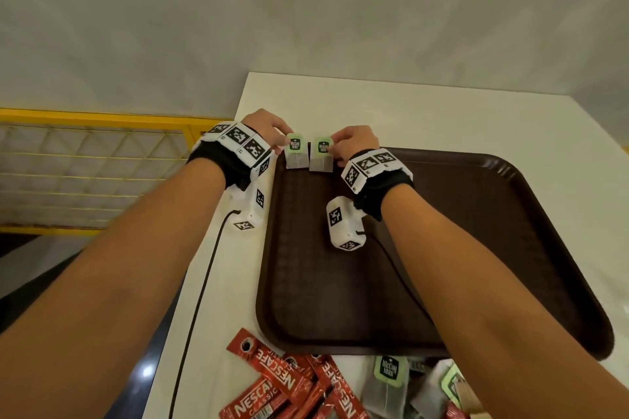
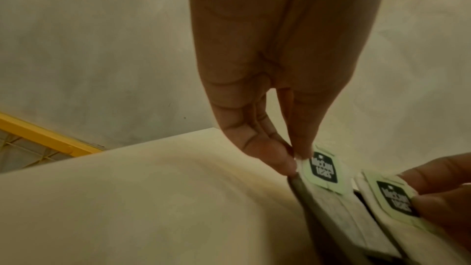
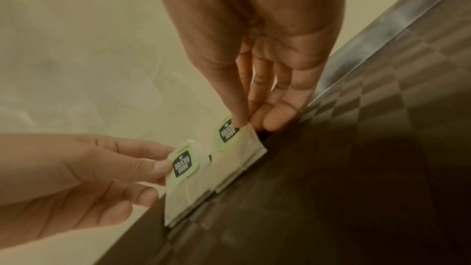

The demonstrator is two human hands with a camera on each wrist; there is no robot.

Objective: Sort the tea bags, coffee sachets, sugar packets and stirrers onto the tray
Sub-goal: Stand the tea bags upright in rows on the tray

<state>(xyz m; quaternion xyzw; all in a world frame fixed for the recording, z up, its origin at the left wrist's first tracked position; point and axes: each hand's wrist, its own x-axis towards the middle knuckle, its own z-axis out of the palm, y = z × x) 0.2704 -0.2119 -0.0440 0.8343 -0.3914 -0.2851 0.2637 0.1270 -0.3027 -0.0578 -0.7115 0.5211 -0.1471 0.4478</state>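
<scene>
Two tea bags with green labels stand side by side at the far left corner of the brown tray. My left hand pinches the top of the left tea bag, seen close in the left wrist view as tea bag between thumb and fingertips. My right hand pinches the upper edge of the right tea bag, shown in the right wrist view as tea bag. The lower edges of both bags touch the tray floor.
Red coffee sachets lie in a heap on the white table in front of the tray. More tea bags and other packets lie beside them at the near right. A yellow railing runs left of the table.
</scene>
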